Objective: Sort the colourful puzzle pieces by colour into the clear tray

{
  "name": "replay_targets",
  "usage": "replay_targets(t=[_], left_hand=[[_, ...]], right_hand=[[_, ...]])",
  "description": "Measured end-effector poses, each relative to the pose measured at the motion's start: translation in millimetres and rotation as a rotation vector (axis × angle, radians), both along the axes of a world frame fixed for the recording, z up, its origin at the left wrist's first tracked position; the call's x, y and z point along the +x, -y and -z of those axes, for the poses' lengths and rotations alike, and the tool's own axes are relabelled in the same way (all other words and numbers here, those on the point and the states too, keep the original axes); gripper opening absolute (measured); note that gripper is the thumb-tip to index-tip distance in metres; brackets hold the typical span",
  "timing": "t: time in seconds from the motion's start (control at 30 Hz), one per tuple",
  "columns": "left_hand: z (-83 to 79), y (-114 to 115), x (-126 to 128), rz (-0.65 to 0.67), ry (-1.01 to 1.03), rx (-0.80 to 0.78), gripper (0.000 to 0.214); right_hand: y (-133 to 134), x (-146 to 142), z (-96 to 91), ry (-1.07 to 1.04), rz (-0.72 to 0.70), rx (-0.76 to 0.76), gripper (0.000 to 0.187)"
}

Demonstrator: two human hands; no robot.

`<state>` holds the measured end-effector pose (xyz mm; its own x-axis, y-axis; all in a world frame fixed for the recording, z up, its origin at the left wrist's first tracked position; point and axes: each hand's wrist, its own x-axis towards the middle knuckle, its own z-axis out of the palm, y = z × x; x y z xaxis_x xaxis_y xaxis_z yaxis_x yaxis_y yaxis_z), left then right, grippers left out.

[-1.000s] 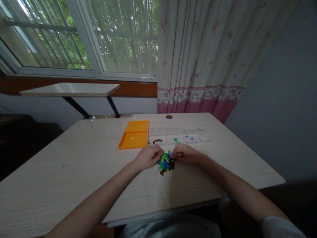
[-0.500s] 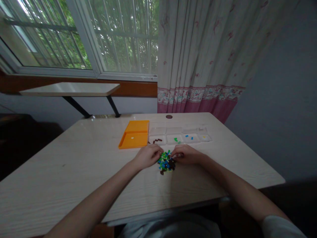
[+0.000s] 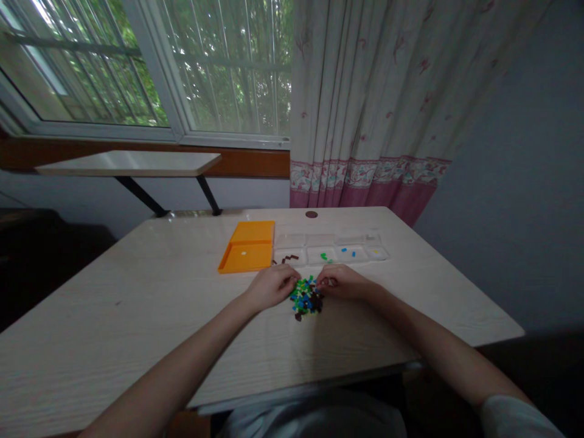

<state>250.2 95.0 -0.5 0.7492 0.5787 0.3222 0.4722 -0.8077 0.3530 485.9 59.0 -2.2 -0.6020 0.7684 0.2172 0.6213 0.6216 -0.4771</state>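
A heap of tiny building bricks (image 3: 306,297) in green, blue, dark brown and pale yellow lies on the table between my hands. My left hand (image 3: 272,285) rests at the heap's left edge, its fingers curled together; whatever they hold is hidden. On the opposite side, my right hand (image 3: 343,281) has thumb and fingers bent in a pinch at the heap's upper right. Too little shows to tell what is in it. Beyond both hands stands a clear compartment box (image 3: 314,263) with brown, green, blue and yellow bricks in separate sections.
Left of the clear box lies an orange case (image 3: 252,233), opened flat, with one white piece (image 3: 243,253) inside. A raised shelf (image 3: 132,163) on black legs stands at the table's back left. A round dark cable hole (image 3: 311,215) is near the back edge.
My right hand's fingers have closed slightly and shifted a little at the heap's edge. The left hand stays where it was.
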Motion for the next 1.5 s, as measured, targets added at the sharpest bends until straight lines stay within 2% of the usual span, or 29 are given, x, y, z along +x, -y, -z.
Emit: replay_targets(t=[0.2, 0.47, 0.73, 0.83, 1.0, 1.3, 1.4, 1.5], left_hand=[[-0.2, 0, -1, -0.007, 0.003, -0.004, 0.022], [-1.8, 1, -1, -0.003, -0.002, -0.015, 0.022], [-0.5, 0, -1, 0.017, -0.018, 0.011, 0.021], [-3.0, 4, 0, 0.036, -0.008, 0.03, 0.021], [-8.0, 15, 5, 0.06, 0.023, 0.105, 0.017], [-7.5, 21, 8, 0.09, 0.076, 0.232, 0.015], [-7.9, 21, 8, 0.071, 0.103, 0.231, 0.014], [-7.9, 20, 8, 0.02, 0.131, 0.197, 0.013]], right_hand=[[2, 2, -1.3, -0.006, -0.039, 0.087, 0.016], [4, 5, -2.5, 0.018, -0.115, 0.073, 0.016], [3, 3, -1.2, 0.055, -0.083, 0.033, 0.014], [2, 1, -1.7, 0.011, -0.027, 0.015, 0.016], [1, -6, -1.4, -0.183, 0.128, -0.068, 0.021], [5, -17, 8.7, -0.382, 0.096, -0.316, 0.036], [7, -18, 5.3, -0.373, 0.095, -0.247, 0.037], [8, -17, 1.4, -0.301, 0.103, -0.069, 0.032]])
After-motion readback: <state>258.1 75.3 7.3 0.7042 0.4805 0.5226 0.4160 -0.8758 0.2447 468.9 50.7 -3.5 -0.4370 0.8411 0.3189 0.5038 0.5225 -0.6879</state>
